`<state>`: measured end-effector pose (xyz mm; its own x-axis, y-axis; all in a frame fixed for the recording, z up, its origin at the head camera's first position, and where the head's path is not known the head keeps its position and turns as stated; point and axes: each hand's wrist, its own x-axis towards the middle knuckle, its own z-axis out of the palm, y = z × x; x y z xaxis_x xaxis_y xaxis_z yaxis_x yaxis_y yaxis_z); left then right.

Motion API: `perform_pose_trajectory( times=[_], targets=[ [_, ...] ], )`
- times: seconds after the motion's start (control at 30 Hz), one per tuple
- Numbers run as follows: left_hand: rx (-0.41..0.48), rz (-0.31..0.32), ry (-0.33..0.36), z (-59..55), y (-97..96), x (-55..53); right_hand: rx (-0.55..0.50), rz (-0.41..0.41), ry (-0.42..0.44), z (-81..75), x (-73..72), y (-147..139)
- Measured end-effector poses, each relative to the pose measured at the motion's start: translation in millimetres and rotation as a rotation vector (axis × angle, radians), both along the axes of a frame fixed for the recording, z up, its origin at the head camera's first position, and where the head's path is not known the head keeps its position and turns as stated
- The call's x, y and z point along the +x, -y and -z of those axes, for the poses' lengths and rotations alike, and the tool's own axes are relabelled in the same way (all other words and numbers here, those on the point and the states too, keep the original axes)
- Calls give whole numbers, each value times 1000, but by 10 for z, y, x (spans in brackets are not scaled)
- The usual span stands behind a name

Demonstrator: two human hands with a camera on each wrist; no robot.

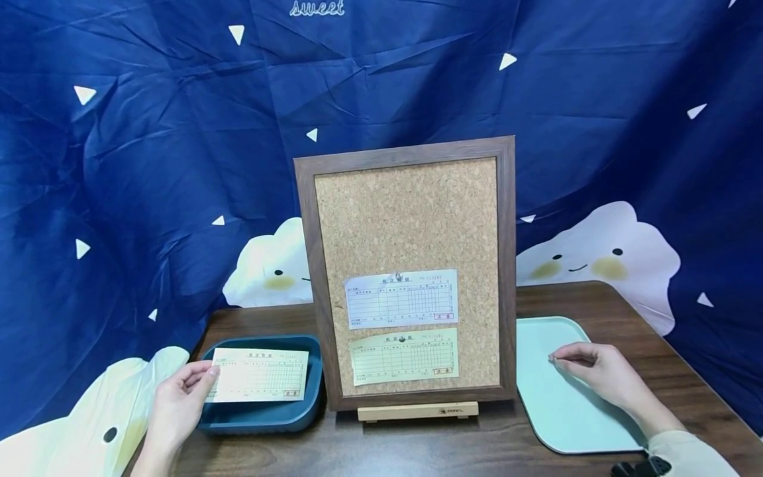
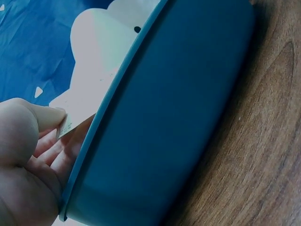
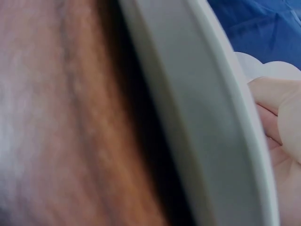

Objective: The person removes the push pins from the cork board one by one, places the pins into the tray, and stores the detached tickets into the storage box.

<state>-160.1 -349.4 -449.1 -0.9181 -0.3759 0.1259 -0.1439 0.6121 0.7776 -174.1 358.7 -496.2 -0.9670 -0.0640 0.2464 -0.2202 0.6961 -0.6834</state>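
Observation:
My left hand [image 1: 179, 401] pinches the left edge of a pale yellow printed receipt slip [image 1: 262, 375] between thumb and fingers. It holds the slip over a dark blue plastic tub [image 1: 265, 424]; the left wrist view shows the tub's side [image 2: 155, 113] close up. At the right, my right hand [image 1: 605, 374] is above a mint green tray [image 1: 572, 424], thumb and fingertips pinching a small greyish push pin [image 1: 552, 358]. Its tip is mostly hidden. In the right wrist view the tray's rim [image 3: 235, 108] covers part of that hand.
A framed cork board [image 1: 411, 218] stands upright on a wooden stand [image 1: 417, 412] between the hands. Pinned low on it are a bluish-white slip [image 1: 401, 301] and, below, a greenish slip [image 1: 405, 361]. A brown wooden table [image 1: 429, 447] lies beneath; a blue curtain [image 1: 405, 86] hangs behind.

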Motion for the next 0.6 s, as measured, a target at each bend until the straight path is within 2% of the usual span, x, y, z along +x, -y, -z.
perform_pose_trajectory(
  times=[0.13,0.4,0.6],
  targets=[
    [-12,8,-4,-10,-3,4,-10,0,25,31,-14,-36],
    [-23,10,44,-34,0,5,-79,-24,52,61,-15,-67],
    [3,64,-37,10,38,45,-102,-11,63,19,6,-58]
  ],
)
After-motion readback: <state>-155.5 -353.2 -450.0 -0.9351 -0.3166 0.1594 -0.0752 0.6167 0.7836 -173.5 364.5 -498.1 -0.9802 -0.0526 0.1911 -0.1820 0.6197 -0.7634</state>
